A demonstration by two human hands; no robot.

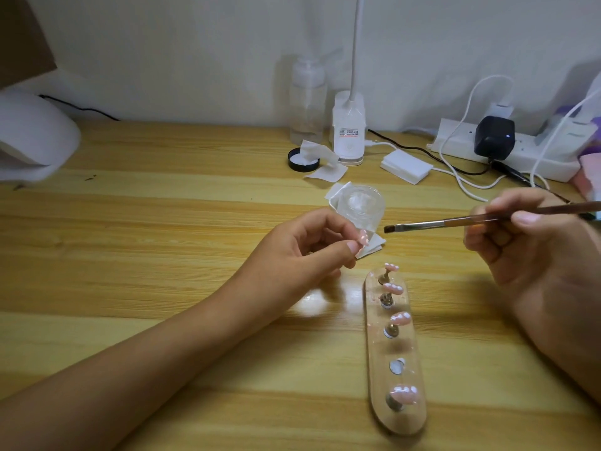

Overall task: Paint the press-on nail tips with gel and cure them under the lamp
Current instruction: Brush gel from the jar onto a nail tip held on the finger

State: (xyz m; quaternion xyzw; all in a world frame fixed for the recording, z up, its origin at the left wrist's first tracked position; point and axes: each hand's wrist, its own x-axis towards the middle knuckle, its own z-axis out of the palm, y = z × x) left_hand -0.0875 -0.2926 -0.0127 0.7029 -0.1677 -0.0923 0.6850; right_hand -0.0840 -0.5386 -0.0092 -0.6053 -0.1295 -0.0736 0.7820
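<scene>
Brush in gripping right hand points left toward nail tip pinched by left hand.

The white curing lamp is blurred and cut off by the left edge, the brush runs off the right edge, the desk lamp leaves the top, and the left hand hides whatever carries the pink nail tip.
</scene>
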